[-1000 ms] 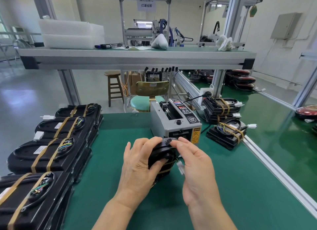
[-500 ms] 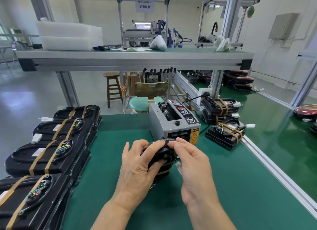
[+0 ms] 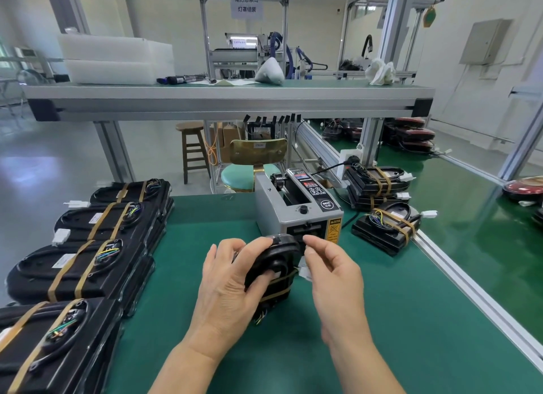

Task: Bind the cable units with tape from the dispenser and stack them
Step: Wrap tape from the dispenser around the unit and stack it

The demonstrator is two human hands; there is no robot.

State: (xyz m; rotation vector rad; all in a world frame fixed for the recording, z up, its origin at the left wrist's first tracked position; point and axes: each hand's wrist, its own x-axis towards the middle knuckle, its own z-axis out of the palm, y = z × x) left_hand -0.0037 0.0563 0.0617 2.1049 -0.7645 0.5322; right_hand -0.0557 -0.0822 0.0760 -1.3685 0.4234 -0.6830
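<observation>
Left hand (image 3: 232, 282) is doing the holding here: fingers wrapped round the black cable unit (image 3: 273, 261), thumb pressed across its face, so the unit is propped on edge on the green mat (image 3: 205, 349), right in front of the tape dispenser (image 3: 296, 214). Makes sense imo, since tipping it up like that keeps the top edge close to the slot where the tape comes out.

One tan tape band (image 3: 279, 279) already runs round the unit, and a white connector (image 3: 304, 273) sticks out on its right side. My guess is a second band is what's being worked on.

Right hand (image 3: 332, 273) is up by the dispenser mouth, thumb and forefinger drawn close together and the other fingers loosely curled. Honestly can't tell if there's a strip of tape between them or not; nothing tan shows up there.

Over on the left edge there's a row of stacks of bound units (image 3: 79, 267), each top one with two bands, so that's where this one probably ends up. A few more bound ones (image 3: 388, 229) sit to the right of the dispenser, just beside the table rail.

Further back: a pale green chair (image 3: 252, 164), a wooden stool (image 3: 192, 146) and the overhead shelf (image 3: 229, 99).
</observation>
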